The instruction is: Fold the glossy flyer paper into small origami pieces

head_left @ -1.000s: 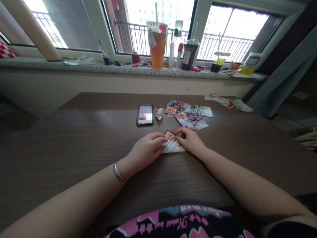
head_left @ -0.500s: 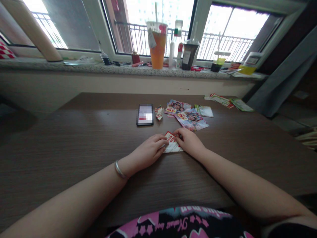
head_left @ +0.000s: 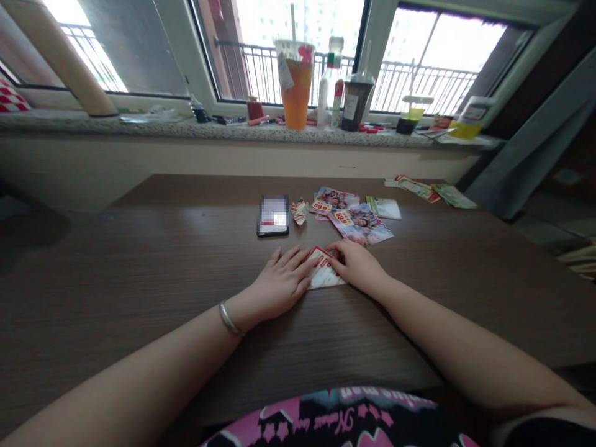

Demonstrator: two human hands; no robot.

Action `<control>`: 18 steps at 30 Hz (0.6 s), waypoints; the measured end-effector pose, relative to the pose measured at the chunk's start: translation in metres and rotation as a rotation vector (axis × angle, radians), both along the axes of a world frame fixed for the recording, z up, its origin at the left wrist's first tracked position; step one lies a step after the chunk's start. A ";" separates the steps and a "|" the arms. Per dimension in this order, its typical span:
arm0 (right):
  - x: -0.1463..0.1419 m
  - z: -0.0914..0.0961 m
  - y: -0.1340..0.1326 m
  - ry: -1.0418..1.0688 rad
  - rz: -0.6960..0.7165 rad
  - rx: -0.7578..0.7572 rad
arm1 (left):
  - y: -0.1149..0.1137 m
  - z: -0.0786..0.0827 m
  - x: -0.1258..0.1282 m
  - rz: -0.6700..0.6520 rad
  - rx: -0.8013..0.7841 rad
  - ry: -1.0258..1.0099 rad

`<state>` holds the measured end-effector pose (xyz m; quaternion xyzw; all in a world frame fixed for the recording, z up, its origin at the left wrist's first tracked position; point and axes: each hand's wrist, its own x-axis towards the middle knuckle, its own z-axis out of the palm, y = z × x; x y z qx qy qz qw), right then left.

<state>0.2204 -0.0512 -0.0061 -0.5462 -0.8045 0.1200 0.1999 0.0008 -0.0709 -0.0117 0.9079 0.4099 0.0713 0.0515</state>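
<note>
A folded piece of printed paper (head_left: 325,274), white with red print and a red edge at its top corner, lies on the table. My left hand (head_left: 282,280) is laid flat at its left side, fingers spread, with some fingertips on the paper. On the other side, my right hand (head_left: 357,264) is bent, its thumb and fingers closed on the paper's upper right edge. Just beyond are colourful leaflets (head_left: 363,223) with yellow price marks. A crumpled or folded paper piece (head_left: 299,212) rests beside a phone (head_left: 272,215) whose screen is blurred.
More printed papers (head_left: 454,196) lie at the table's far right. On the stone windowsill (head_left: 223,130) stand a tall cup of orange drink (head_left: 297,87), a clear bottle (head_left: 329,87), a dark drink cup (head_left: 357,102) and small items. A grey curtain (head_left: 526,136) hangs at right.
My left hand's fingers have spread and flattened, shifting slightly left off the paper's face. My right hand has stayed at the paper's right edge.
</note>
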 end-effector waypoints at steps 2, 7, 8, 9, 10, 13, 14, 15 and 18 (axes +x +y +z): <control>0.004 0.001 -0.001 0.002 0.041 0.027 | 0.001 0.000 -0.001 -0.003 -0.011 0.006; 0.017 0.007 -0.005 -0.008 0.220 0.083 | 0.004 -0.001 0.000 0.051 -0.013 0.015; 0.018 0.009 -0.006 -0.005 0.255 0.103 | 0.004 -0.001 0.000 0.081 -0.003 0.020; 0.019 0.011 -0.008 -0.012 0.281 0.138 | 0.005 -0.002 0.000 0.112 0.010 0.023; 0.018 0.012 -0.009 -0.036 0.314 0.172 | 0.005 -0.003 0.000 0.141 0.022 0.026; 0.013 0.015 -0.015 -0.127 0.389 0.265 | 0.007 -0.005 0.000 0.192 0.041 0.027; 0.010 0.016 -0.017 -0.162 0.382 0.300 | 0.007 -0.006 0.000 0.198 0.042 0.026; 0.007 0.016 -0.019 -0.204 0.368 0.323 | 0.008 -0.007 -0.001 0.202 0.042 0.025; -0.001 0.016 -0.026 -0.308 0.445 0.294 | 0.008 -0.008 -0.001 0.205 0.045 0.027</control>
